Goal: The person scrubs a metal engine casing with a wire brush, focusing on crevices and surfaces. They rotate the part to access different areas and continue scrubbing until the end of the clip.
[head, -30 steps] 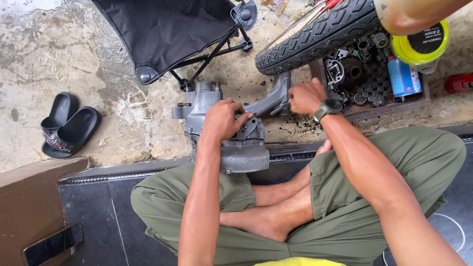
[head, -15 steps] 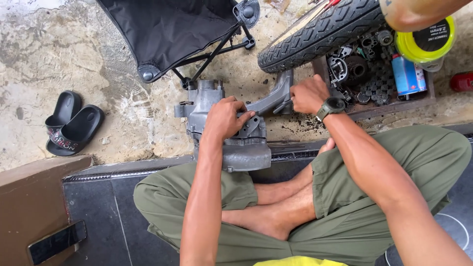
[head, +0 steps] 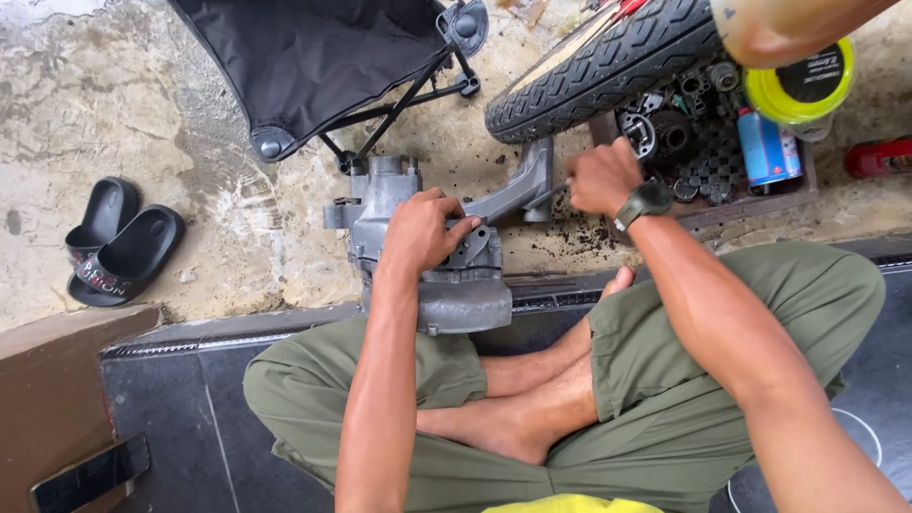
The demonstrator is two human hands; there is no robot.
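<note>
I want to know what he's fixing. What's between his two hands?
In the head view, a grey metal arm of the engine casing spans the gap between the left hand and the right hand, over gritty concrete floor.

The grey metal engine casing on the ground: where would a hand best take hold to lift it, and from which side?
Probably the long arm of the grey engine casing, taken from above: it is narrow and juts out toward the tyre. The left hand already presses the bulky body, which looks too broad to wrap.
</note>
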